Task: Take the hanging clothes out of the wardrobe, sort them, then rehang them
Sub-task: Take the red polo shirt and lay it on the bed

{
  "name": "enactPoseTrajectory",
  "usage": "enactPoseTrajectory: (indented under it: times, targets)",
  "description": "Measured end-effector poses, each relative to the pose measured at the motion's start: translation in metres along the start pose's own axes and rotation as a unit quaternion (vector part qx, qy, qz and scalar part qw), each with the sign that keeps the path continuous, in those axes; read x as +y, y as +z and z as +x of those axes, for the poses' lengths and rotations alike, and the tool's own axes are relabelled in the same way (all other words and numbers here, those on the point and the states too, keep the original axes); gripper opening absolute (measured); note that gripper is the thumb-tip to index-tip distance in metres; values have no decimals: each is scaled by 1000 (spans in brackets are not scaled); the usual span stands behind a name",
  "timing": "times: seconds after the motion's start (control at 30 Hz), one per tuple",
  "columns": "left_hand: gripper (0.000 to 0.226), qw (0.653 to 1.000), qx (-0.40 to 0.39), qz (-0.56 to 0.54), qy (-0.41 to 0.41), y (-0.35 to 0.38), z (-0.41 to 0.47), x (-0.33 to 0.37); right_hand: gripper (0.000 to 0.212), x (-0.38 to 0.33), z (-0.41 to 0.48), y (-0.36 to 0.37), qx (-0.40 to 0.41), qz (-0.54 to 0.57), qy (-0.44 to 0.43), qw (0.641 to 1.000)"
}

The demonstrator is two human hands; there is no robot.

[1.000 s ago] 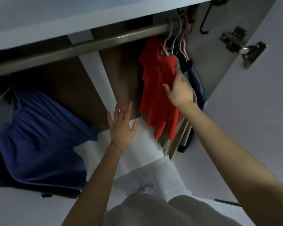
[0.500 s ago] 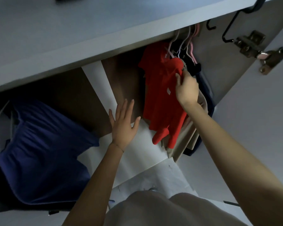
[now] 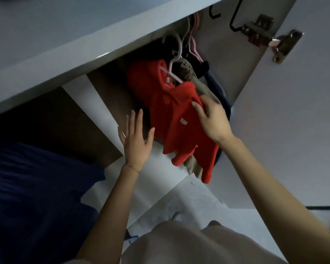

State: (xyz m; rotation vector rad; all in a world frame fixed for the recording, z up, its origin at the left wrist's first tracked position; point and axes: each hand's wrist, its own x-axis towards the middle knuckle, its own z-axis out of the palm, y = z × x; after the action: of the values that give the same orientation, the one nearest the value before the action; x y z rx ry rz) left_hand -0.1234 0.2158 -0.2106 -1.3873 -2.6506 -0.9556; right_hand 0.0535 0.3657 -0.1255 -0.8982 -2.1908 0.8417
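While the wardrobe (image 3: 74,44) fills the upper half of the frame, the hanging clothes sit bunched at upper centre-right, against its side wall. The rail is hidden behind the top panel. A big blue garment (image 3: 36,197) lies slumped at lower left, well apart from the bunch.

The red shirt (image 3: 171,119) hangs at frame centre, front of the bunch. It looks like soft knit: light and floppy, with the sleeves dangling, so it won't hold shape if lifted by the cloth alone. Behind it are a beige garment (image 3: 191,166) and a dark garment (image 3: 220,88), pressed close, and they may drag along. The best hold is probably the hanger (image 3: 171,67) neck or hook, not the fabric, because the shirt could slide off the smooth pale hanger if tilted.

Both forearms reach up from the bottom of the frame. The right hand (image 3: 212,119) is at centre-right, with its fingers curled and pinching the red shirt at the shoulder, just below the collar. The left hand (image 3: 136,141) is at centre with the palm turned into the wardrobe and the fingers spread wide, holding nothing. Its thumb is just beside the shirt's edge, and contact cannot be told.

A metal hinge (image 3: 265,33) sits on the door at upper right.
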Motion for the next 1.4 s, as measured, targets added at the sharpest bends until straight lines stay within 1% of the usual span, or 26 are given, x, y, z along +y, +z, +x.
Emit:
enactPoseTrajectory:
  times: [0.07, 0.13, 0.23, 0.33, 0.4, 0.53, 0.6, 0.7, 0.77, 0.87, 0.93, 0.97, 1.07, 1.17, 1.27, 1.3, 1.4]
  targets:
    - [71, 999, -4, -33, -4, 4, 0, 2, 17, 8, -20, -7, -37, -21, 2, 999]
    - [72, 998, -6, -62, 9, 9, 0, 7, 19, 14, -44, -12, -58, -49, 8, 997]
    - [72, 995, -11, -74, 59, 20, 0, 15, 19, 24, -87, -19, -84, -82, 33, 992]
    - [69, 986, -72, -83, 129, 36, -11, 21, 20, 36, -134, -28, -97, -94, 86, 987]
    - [63, 976, -103, -86, 174, 48, -24, 26, 23, 43, -165, -37, -87, -98, 121, 984]
    - [45, 960, -127, -107, 227, 69, -54, 54, 33, 56, -225, -60, -71, -117, 169, 976]
    - [38, 948, -153, -128, 248, 78, -72, 74, 33, 63, -256, -71, -46, -119, 204, 971]
    - [28, 929, -169, -130, 303, 91, -110, 104, 29, 69, -304, -86, 8, -101, 269, 958]
    - [25, 915, -179, -111, 343, 99, -142, 126, 39, 68, -339, -98, 27, -81, 309, 947]
    - [25, 890, -201, -92, 399, 109, -191, 162, 64, 67, -395, -118, 5, -84, 342, 936]
    - [26, 868, -224, -90, 434, 114, -225, 186, 70, 66, -436, -133, -20, -89, 368, 925]
    - [25, 856, -236, -92, 450, 117, -243, 199, 71, 65, -458, -141, -20, -79, 383, 920]
    - [23, 824, -276, -110, 483, 127, -295, 234, 69, 61, -523, -161, 13, -31, 431, 902]
    - [23, 788, -318, -135, 509, 138, -349, 268, 62, 56, -584, -173, 87, -23, 479, 873]
    - [26, 756, -373, -151, 517, 150, -402, 301, 49, 56, -636, -181, 177, -57, 538, 822]
    - [26, 750, -382, -155, 517, 152, -411, 308, 47, 56, -645, -181, 199, -69, 547, 810]
    - [22, 709, -418, -173, 541, 164, -456, 342, 46, 53, -690, -195, 272, -82, 586, 759]
